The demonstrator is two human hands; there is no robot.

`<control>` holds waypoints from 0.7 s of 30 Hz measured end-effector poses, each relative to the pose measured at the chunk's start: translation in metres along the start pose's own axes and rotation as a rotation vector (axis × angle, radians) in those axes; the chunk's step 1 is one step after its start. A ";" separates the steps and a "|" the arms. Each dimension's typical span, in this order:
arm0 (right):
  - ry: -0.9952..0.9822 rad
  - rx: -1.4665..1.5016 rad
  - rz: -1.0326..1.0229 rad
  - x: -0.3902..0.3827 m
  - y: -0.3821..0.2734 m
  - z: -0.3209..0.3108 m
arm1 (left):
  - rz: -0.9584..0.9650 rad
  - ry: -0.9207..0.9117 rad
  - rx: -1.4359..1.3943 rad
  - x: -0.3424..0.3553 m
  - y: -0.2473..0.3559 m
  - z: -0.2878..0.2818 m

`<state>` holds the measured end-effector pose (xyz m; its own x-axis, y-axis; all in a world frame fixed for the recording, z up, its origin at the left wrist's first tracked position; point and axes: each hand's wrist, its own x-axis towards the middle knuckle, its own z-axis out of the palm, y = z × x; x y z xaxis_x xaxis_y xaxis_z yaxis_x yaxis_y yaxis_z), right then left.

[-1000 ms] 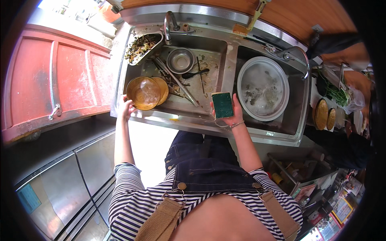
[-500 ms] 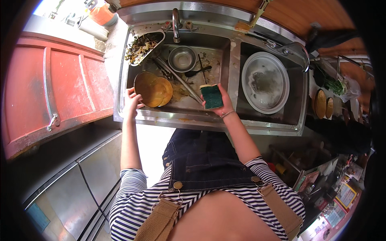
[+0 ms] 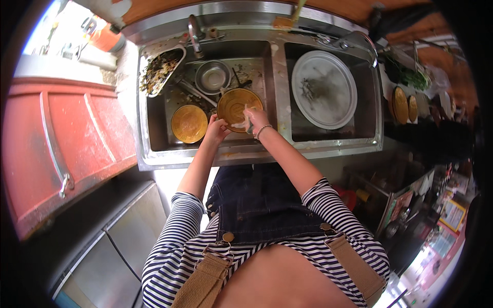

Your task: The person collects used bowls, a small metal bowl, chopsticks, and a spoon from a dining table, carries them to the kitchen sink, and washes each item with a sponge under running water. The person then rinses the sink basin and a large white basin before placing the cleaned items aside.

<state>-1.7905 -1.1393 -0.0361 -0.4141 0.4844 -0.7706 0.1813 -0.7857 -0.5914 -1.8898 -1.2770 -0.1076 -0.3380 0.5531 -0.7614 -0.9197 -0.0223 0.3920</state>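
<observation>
The left hand [image 3: 217, 130] gripped the rim of a yellow-brown bowl [image 3: 232, 101] over the left sink basin [image 3: 252, 55]. The right hand [image 3: 255, 119] was inside that bowl, beside white suds [image 3: 240, 124]; whether it clasped anything could not be told. A matching dish [image 3: 189, 124] sat to the left.

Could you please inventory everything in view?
double sink: 1, silver, centre
held bowl: 1, amber, left basin
second bowl: 1, amber, left basin
metal bowl: 1, silver, left basin
metal tube: 1, silver, left basin
scrap container: 1, white, sink's left corner
tub: 1, white, right basin
faucets: 2, silver, behind basins
tool: 1, yellow handle, top centre
door panel: 1, red, left
leafy greens: uncounted, green, far right
oval items: 2, brown, far right
other clutter: uncountable, mixed, right edge
overalls: 1, navy, lower centre
left hand: 1, bare, bowl's left rim
right hand: 1, bare, over that bowl
</observation>
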 end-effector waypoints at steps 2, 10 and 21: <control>0.084 -0.027 -0.023 -0.003 0.002 -0.010 | -0.023 0.067 -0.012 0.018 -0.010 0.001; -0.234 0.567 0.095 -0.072 -0.028 -0.111 | -0.075 0.145 -0.011 0.089 -0.037 -0.019; -0.289 1.095 -0.197 -0.152 -0.030 -0.316 | 0.712 0.864 1.346 0.051 -0.046 0.093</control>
<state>-1.4515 -1.0681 0.0233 -0.5644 0.6408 -0.5204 -0.7231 -0.6879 -0.0627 -1.8459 -1.1701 -0.1163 -0.9777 0.1708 -0.1222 0.0836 0.8505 0.5192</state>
